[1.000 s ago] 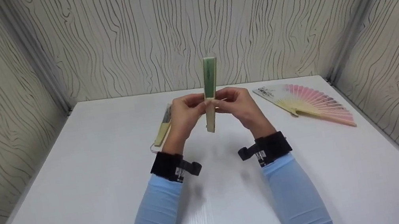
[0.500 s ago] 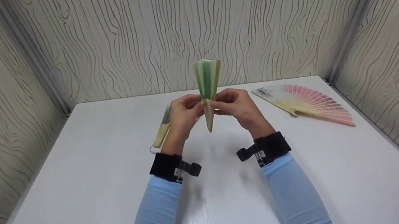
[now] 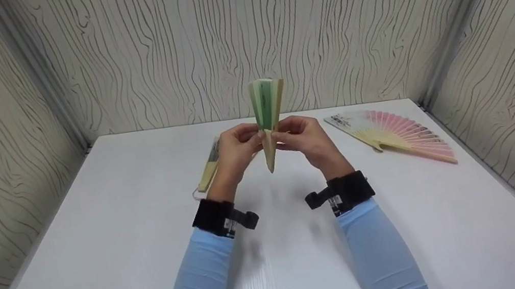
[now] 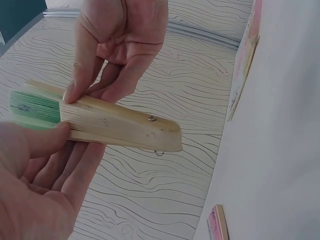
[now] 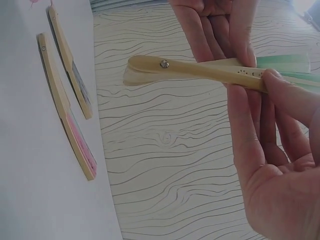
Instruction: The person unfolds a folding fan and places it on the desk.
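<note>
A green folding fan [image 3: 266, 107] with pale bamboo ribs stands upright above the table, its leaf slightly spread and its narrow riveted end down. My left hand [image 3: 237, 150] pinches one side of it between thumb and fingers. From the other side my right hand [image 3: 308, 139] pinches it at the same height. In the left wrist view the bamboo ribs [image 4: 125, 122] and a metal rivet show between both hands. The right wrist view shows the outer guard [image 5: 200, 70] under my right thumb, with the green leaf partly hidden by the fingers.
A spread pink and white fan [image 3: 392, 133] lies at the right on the white table [image 3: 114, 250]. Behind my left hand lies a folded fan with a grey leaf [image 3: 209, 167]. A folded pink fan [image 5: 67, 110] lies beside it. Patterned panels [image 3: 160, 51] enclose the table.
The green fan has gone from fully folded to slightly spread, its top widening to both sides. Both hands keep their pinch and have barely moved. The other fans lie as before.
</note>
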A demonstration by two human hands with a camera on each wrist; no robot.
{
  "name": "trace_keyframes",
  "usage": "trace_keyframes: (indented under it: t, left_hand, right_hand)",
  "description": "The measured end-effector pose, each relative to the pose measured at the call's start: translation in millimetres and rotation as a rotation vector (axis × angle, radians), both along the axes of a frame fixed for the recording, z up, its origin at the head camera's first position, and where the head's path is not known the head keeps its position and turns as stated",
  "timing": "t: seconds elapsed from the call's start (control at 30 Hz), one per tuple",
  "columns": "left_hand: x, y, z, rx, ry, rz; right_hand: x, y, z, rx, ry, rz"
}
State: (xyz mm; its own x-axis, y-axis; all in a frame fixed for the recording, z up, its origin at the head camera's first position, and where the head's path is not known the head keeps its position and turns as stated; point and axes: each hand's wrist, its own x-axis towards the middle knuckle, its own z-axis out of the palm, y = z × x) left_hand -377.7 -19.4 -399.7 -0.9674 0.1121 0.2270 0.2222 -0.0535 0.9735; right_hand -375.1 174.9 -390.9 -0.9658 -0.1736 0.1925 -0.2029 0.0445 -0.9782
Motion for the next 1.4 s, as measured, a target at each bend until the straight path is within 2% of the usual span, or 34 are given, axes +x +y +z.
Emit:
trace_keyframes:
  t: [0.57, 0.97, 1.4]
  left_hand:
    - [-3.7, -6.6, 0.3, 0.017, 0.013, 0.020]
    - [-7.2, -7.6, 1.4, 0.079, -0.025, 0.036]
    - [-10.0, -7.2, -0.2, 0.064, -0.030, 0.062]
  right_hand:
    - [0.0, 0.7, 0.7, -0.030, -0.003, -0.007]
    - [-2.4, -0.4, 0.2, -0.073, -0.048, -0.061]
    - [-4.6, -1.0, -1.2, -0.101, -0.088, -0.097]
